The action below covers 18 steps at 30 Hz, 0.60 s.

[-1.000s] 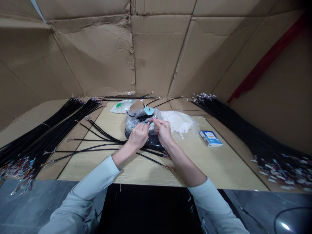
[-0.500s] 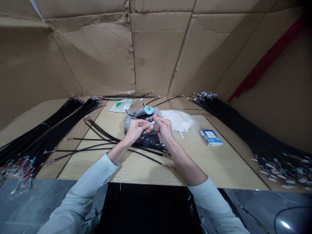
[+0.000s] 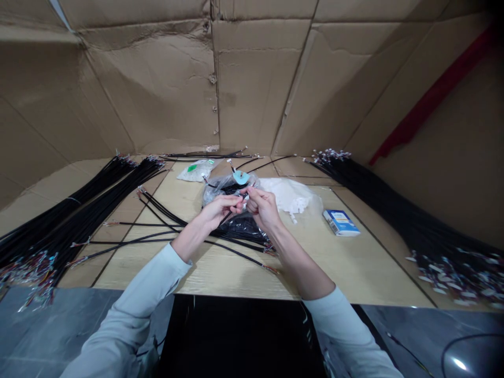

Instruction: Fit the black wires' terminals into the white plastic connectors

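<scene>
My left hand (image 3: 221,208) pinches a black cable (image 3: 224,218) close to its end, with a short length showing below the fingers. Fingertip to fingertip with it, my right hand (image 3: 263,208) is closed on a small white connector (image 3: 246,201), mostly hidden by the fingers. Both hands are above a clear plastic bag (image 3: 212,195) of black cables. A light blue rounded piece (image 3: 241,177) sits at the bag's far side. Several loose cables (image 3: 134,242) with bare coloured wire ends lie under and left of my left forearm.
Thick bundles of black cable lie at the left (image 3: 90,210) and right (image 3: 378,210). Behind the hands are a bag with a green label (image 3: 195,170) and a bag of white connectors (image 3: 291,195). A blue and white box (image 3: 340,222) lies at the right. Cardboard walls (image 3: 252,84) enclose the back.
My left hand has shifted and turned slightly, and the black cable now shows beneath its fingers. The white connector at the fingertips is more covered. My right hand has hardly moved.
</scene>
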### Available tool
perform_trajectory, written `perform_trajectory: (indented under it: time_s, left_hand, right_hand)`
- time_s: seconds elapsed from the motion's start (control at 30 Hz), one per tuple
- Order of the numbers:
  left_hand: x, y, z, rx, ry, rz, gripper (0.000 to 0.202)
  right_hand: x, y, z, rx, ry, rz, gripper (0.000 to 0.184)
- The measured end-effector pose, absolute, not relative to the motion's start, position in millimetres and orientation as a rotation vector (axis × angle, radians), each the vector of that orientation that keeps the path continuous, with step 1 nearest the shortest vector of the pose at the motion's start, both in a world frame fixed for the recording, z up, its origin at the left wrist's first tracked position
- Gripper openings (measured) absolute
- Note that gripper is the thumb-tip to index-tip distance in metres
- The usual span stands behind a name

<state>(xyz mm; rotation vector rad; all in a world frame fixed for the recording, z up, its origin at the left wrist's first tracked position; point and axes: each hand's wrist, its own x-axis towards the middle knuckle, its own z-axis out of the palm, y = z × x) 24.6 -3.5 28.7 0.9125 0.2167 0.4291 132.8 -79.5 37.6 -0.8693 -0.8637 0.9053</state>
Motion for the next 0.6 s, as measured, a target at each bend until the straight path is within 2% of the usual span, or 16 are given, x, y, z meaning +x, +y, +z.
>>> perform_trajectory:
  time_s: [0.17, 0.3, 0.43, 0.6]
  left_hand:
    - [23.1, -4.8, 32.2, 0.9, 0.23, 0.419, 0.011]
    - [22.6, -9.0, 38.0, 1.223, 0.369, 0.552, 0.017]
    - [23.1, -17.4, 31.8, 1.92, 0.571, 0.976, 0.027]
    - [23.1, -21.6, 15.9, 2.694, 0.561, 1.434, 0.021]
  right_hand:
    - [134.4, -78.3, 35.9, -0.876, -0.892, 0.884, 0.036]
    - [138.1, -74.1, 31.9, -0.963, -0.862, 0.781, 0.035]
    - [138.9, -71.0, 29.2, -1.034, -0.791, 0.681, 0.035]
    - [137.2, -71.8, 30.1, -1.075, -0.742, 0.667, 0.035]
